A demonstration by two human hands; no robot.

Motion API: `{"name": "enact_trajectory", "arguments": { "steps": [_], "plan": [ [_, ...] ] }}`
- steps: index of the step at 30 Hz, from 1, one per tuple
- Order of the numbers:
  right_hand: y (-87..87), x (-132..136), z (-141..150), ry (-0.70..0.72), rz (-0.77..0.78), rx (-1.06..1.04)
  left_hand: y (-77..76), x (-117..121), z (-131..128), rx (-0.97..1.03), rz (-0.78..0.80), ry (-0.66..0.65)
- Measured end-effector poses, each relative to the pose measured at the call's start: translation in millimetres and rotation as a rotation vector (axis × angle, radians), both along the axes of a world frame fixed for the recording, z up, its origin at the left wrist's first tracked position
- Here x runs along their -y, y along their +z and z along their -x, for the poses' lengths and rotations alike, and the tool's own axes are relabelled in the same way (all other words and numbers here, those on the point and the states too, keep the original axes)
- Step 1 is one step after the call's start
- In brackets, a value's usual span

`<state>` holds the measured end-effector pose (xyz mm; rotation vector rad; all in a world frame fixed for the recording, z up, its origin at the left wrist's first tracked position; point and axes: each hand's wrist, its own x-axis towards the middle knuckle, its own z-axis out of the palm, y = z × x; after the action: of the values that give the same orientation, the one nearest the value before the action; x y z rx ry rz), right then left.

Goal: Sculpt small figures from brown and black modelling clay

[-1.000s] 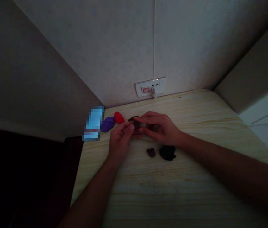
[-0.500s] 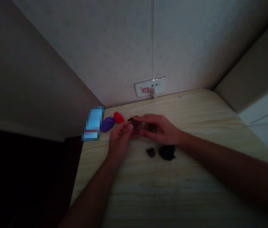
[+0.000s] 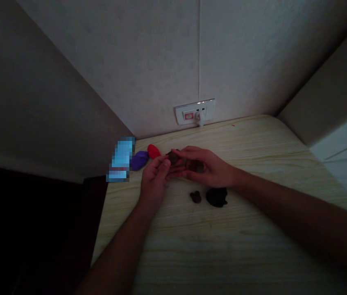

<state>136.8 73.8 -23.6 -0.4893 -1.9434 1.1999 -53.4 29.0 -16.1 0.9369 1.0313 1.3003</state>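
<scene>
A small dark brown lump of modelling clay is between my hands, above the table. My left hand grips it from the left, with the thumb on its near side. The fingertips of my right hand press on its upper right, and the thumb reaches in below. Part of the lump is hidden by the fingers. Just below my right hand lie a smaller brown clay piece with rounded bumps and a bigger black clay lump. A red clay lump and a purple one rest beyond my left hand.
The light wood-grain table meets the wall at the back. A blurred light-blue flat object sits at its left back corner. Low on the wall is a socket plate with a white plug.
Both hands stay in almost the same place. The fingers have shifted slightly around the brown clay, and a little more of it shows. The lumps on the table have not moved.
</scene>
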Motion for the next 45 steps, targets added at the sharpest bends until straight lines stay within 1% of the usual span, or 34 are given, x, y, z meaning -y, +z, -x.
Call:
{"name": "enact_trajectory", "arguments": {
  "steps": [3,6,12,17,21,25,30,35,41,43,45],
  "plan": [
    [1.1,1.0,-0.1,-0.001,-0.051,0.032,1.5,-0.2,-0.7,-0.010,0.008,0.003],
    [0.0,1.0,0.1,-0.002,-0.051,0.031,0.8,0.1,-0.3,-0.021,0.008,0.003],
    [-1.2,1.5,1.7,-0.127,0.015,-0.036,-1.4,1.6,0.8,-0.061,-0.009,-0.033],
    [3.2,2.6,1.5,-0.161,-0.038,0.007,-0.4,2.6,0.1,-0.147,-0.014,-0.044],
    [5.8,2.8,0.5,-0.158,-0.101,0.017,0.2,2.1,0.2,-0.083,0.020,-0.062],
    [6.8,2.9,0.2,-0.104,-0.089,0.016,3.1,1.2,1.2,-0.004,0.043,-0.071],
    [6.9,2.9,1.2,-0.053,-0.098,0.049,6.5,0.4,1.7,0.037,0.045,-0.068],
    [7.5,3.8,1.5,-0.126,-0.106,0.042,4.0,0.0,1.5,-0.001,0.029,-0.051],
    [10.2,6.7,1.8,-0.134,-0.118,0.061,-0.1,1.6,3.9,-0.073,0.017,-0.078],
    [8.0,6.7,2.2,-0.143,-0.092,0.044,-0.2,2.3,3.8,-0.088,0.003,-0.086],
    [5.1,6.2,2.4,-0.152,-0.033,0.005,0.4,2.8,3.0,-0.088,-0.011,-0.089]
  ]
}}
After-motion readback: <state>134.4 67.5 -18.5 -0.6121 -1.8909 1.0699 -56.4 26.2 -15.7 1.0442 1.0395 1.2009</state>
